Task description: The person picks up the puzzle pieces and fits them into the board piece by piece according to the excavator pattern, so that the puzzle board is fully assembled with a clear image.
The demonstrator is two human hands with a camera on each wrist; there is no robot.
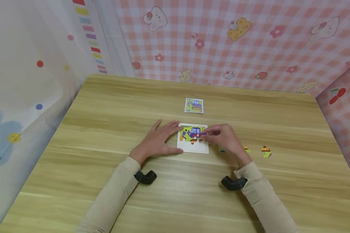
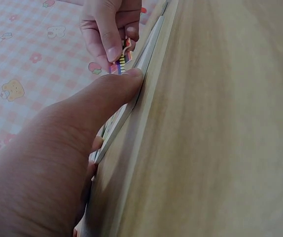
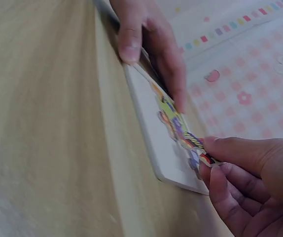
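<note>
Puzzle (image 1: 193,148) lying between our two hands

On the table (image 1: 175,207), we are having the puzzle in front of us, near the middle. Its upper part is showing a blue digger on green, while its lower part is showing bare white.

With our left hand (image 1: 157,140) we are steadying it: the fingers are spreading out, their tips are resting at its upper left corner, and the thumb is pressing its near edge. With our right hand (image 1: 225,138) we are pinching a piece (image 2: 122,64) between thumb and fingers, over the right side of the puzzle. Whether this piece is touching the others, we cannot tell.

To the right, three loose pieces (image 1: 266,152) are lying on the table; our right hand and wrist are partly hiding two of them. Beyond the puzzle, and apart from it, a card (image 1: 194,105) with a digger picture is lying flat. Behind the table, a pink checked cloth (image 1: 213,60) is hanging. We are wearing beige sleeves (image 1: 116,191).
</note>
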